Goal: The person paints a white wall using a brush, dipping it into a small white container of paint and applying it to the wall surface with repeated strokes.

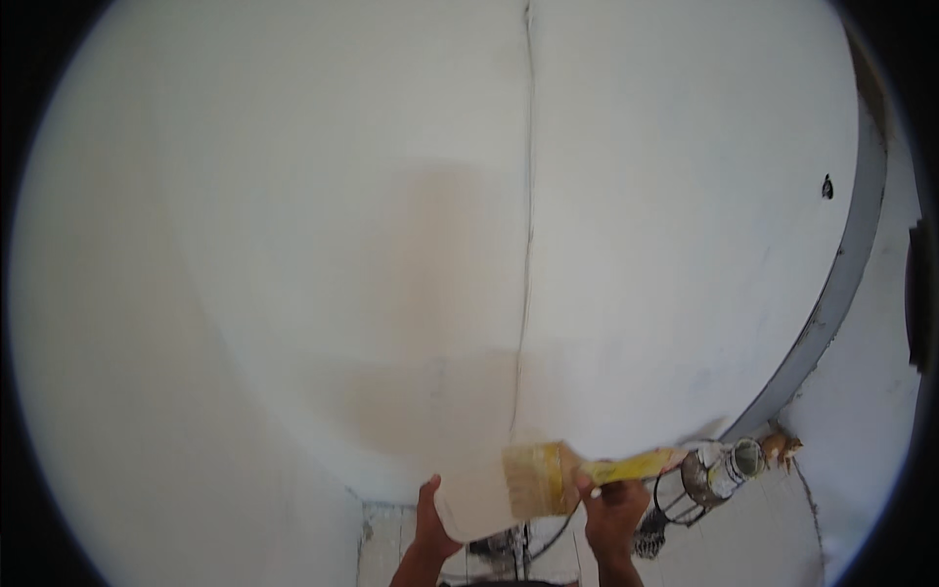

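Observation:
Low in the head view, my left hand [430, 523] is closed round the left side of a pale, round-cornered container [471, 501]; what is inside it cannot be made out. From the right, my right hand [614, 511] grips a wide paintbrush [540, 479] with a yellow handle. Its pale, broad bristles point left and overlap the container's right edge; whether they touch it I cannot tell. Behind both hands rises a large white wall [293, 245].
A thin dark line [529, 196] runs down the wall. At right are a small dark spot [827, 186], a grey curved band [841, 284] and a dark object [916, 293]. Paint-spattered gear with a wire frame and a can-like part [699, 479] stands beyond my right hand.

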The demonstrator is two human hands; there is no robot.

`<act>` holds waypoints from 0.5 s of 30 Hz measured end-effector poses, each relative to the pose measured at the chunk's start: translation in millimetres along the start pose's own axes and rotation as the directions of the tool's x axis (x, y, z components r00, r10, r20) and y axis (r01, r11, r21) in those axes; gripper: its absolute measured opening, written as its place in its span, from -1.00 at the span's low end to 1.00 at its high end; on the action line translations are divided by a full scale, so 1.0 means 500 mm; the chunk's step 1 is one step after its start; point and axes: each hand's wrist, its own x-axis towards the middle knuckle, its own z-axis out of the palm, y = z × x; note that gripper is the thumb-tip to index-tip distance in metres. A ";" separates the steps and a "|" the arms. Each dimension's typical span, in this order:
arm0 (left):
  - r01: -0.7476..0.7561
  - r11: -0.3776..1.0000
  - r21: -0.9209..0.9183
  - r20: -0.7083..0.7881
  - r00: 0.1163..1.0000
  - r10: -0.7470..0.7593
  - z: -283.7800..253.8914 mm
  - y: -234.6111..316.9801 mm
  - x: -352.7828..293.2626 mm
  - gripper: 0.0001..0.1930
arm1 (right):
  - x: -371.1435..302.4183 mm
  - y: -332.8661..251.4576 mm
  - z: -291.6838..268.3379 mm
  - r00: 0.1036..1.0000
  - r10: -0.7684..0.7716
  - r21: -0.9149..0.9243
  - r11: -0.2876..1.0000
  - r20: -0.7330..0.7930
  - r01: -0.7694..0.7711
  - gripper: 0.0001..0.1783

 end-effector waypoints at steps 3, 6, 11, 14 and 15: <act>0.005 0.999 -0.042 -0.020 1.000 -0.006 -0.002 -0.018 -0.008 -0.32 | -0.003 -0.014 0.008 0.998 -0.022 0.052 0.998 -0.067 0.026 -0.73; -0.042 0.997 -0.064 -0.019 0.999 0.041 0.007 -0.036 -0.041 -0.31 | -0.019 -0.015 0.001 1.000 -0.006 0.031 1.000 -0.015 0.006 -0.71; -0.031 0.999 -0.040 -0.027 0.999 0.030 -0.035 -0.072 -0.077 -0.30 | -0.019 -0.012 -0.011 0.961 0.012 -0.190 0.981 0.275 0.043 -0.77; -0.020 0.998 -0.054 -0.020 1.000 0.019 -0.055 -0.083 -0.100 -0.29 | -0.005 -0.017 -0.001 0.833 -0.066 -0.289 0.920 0.550 0.264 -0.79; -0.020 0.998 -0.066 -0.017 1.000 0.019 -0.059 -0.087 -0.109 -0.28 | 0.000 -0.026 0.005 0.766 -0.037 -0.296 0.909 0.642 0.292 -0.79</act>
